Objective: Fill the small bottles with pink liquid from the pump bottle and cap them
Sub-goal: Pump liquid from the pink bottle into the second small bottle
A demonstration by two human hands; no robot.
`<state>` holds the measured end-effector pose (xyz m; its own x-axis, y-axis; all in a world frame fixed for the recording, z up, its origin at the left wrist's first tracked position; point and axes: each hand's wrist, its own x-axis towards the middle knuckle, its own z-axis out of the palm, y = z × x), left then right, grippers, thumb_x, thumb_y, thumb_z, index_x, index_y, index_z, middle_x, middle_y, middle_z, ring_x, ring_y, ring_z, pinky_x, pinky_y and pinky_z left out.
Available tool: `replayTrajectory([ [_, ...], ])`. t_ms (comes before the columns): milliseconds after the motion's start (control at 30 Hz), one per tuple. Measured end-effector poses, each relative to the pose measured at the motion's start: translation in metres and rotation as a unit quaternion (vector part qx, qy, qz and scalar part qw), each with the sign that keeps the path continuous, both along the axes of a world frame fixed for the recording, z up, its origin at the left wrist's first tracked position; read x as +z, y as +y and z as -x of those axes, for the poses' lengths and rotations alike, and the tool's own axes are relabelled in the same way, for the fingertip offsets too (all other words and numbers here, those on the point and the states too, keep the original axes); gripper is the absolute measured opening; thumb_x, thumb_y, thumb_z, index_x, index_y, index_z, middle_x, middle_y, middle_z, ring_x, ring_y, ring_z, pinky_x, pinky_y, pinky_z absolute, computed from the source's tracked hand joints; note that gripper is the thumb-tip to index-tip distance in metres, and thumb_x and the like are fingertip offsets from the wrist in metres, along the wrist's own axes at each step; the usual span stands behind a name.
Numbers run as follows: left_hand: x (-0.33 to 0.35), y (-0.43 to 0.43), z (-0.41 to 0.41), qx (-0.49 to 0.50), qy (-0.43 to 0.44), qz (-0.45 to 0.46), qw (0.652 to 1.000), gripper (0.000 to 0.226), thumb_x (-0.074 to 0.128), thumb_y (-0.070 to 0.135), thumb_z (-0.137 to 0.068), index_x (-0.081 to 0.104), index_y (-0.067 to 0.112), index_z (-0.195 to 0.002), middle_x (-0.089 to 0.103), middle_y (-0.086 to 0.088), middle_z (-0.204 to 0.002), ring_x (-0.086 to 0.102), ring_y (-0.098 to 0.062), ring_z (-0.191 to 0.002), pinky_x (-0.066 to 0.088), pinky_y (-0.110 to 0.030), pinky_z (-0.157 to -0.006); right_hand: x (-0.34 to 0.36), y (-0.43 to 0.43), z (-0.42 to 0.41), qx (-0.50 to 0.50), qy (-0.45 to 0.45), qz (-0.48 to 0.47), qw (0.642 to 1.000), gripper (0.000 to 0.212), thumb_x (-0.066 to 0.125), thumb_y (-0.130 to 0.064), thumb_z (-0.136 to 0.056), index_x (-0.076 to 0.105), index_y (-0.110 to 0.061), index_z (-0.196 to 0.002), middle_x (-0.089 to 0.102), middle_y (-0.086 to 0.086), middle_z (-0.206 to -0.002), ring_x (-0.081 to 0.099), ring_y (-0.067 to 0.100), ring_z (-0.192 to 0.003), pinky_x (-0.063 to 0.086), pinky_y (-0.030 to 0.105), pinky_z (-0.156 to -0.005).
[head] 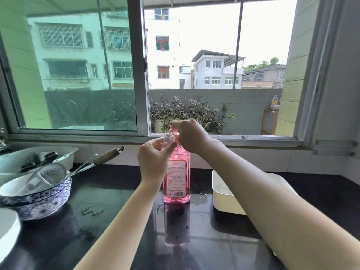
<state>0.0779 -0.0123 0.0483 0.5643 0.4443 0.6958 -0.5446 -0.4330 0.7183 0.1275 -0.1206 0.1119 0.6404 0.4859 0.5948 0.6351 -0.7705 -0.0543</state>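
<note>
Pink pump bottle (176, 178) stands on the counter (120, 221), right hand (191, 137) closed over its pump, left hand (155, 158) pinching a small clear bottle (171, 134) at the spout: filling step, next likely capping.

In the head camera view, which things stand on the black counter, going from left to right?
Blue-patterned bowl holding a slotted ladle → pink pump bottle → white tray.

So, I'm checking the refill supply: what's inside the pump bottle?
The pump bottle holds pink liquid, visible through its clear sides. The label and both hands, left and right, hide the exact level.
</note>
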Motion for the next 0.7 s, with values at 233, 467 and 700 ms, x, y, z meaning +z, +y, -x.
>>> replayTrajectory([
  [233,-0.002,0.001,-0.001,0.007,-0.002,-0.006,1.000,0.049,0.078,0.038,-0.063,0.070,0.006,-0.099,0.071,0.000,-0.084,0.066,-0.003,-0.069,0.052,-0.015,-0.063,-0.003,0.004,-0.002,-0.027,-0.036,0.018,0.999,0.032,0.050,-0.001,-0.088,0.062,-0.013,-0.115,0.071,0.008,-0.106,0.068,0.022,-0.090,0.056,0.029,-0.077],
  [467,-0.003,0.001,-0.001,0.027,0.008,-0.001,1.000,0.053,0.080,0.032,-0.065,0.066,0.001,-0.106,0.073,-0.006,-0.091,0.068,-0.012,-0.075,0.053,-0.018,-0.072,0.003,0.004,-0.004,-0.025,-0.029,0.035,0.999,0.033,0.048,0.001,-0.087,0.061,-0.010,-0.115,0.069,0.008,-0.111,0.067,0.023,-0.092,0.057,0.032,-0.078],
  [700,-0.001,-0.002,0.001,0.034,-0.009,-0.012,0.999,0.055,0.078,0.038,-0.065,0.067,0.001,-0.104,0.073,-0.010,-0.095,0.069,-0.015,-0.078,0.052,-0.013,-0.067,-0.007,0.007,-0.003,-0.045,-0.073,0.055,0.995,0.042,0.051,-0.006,-0.089,0.050,-0.012,-0.131,0.069,0.008,-0.112,0.067,0.022,-0.095,0.053,0.027,-0.075],
])
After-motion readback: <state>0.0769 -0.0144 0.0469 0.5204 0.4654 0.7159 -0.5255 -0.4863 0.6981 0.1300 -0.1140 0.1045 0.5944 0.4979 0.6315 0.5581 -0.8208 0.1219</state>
